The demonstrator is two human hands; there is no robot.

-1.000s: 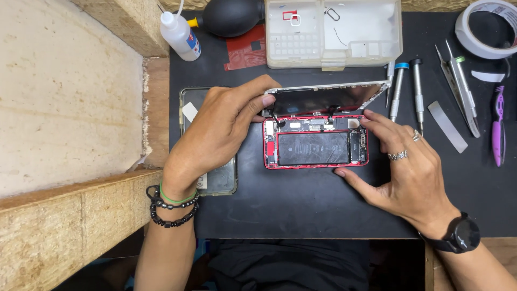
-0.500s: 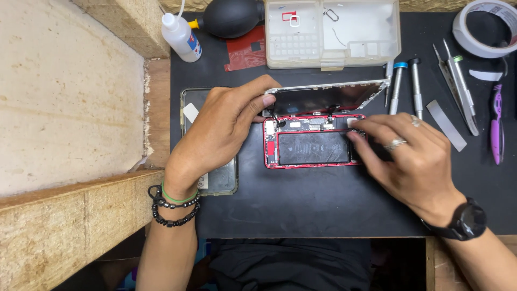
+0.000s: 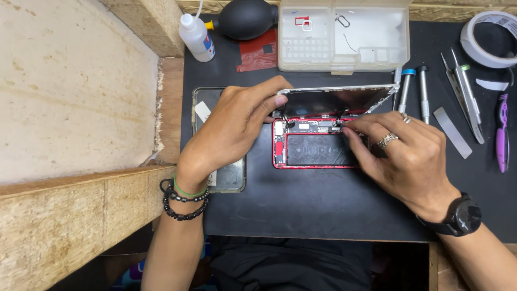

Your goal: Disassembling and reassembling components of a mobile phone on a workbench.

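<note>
An opened red phone body [image 3: 315, 149] lies on the black mat [image 3: 301, 205], its dark battery and upper boards exposed. Its detached screen panel [image 3: 336, 101] stands tilted up along the far edge. My left hand [image 3: 234, 129] holds the screen's left end between thumb and forefinger. My right hand [image 3: 401, 153], with rings and a black wristwatch, covers the phone's right side, and its fingertips press on the small connectors near the top of the body.
A second phone in a clear case [image 3: 215, 140] lies under my left hand. A clear parts box [image 3: 344, 35], a black air blower [image 3: 245, 19], a white squeeze bottle [image 3: 196, 37], screwdrivers [image 3: 414, 89], tweezers [image 3: 466, 97], a tape roll [image 3: 490, 37] and a purple tool [image 3: 502, 132] ring the mat. A wooden ledge [image 3: 70, 210] stands left.
My right hand slid left from the phone's right edge onto its top right part, fingertips now on the connectors. My left hand kept the screen tilted up.
</note>
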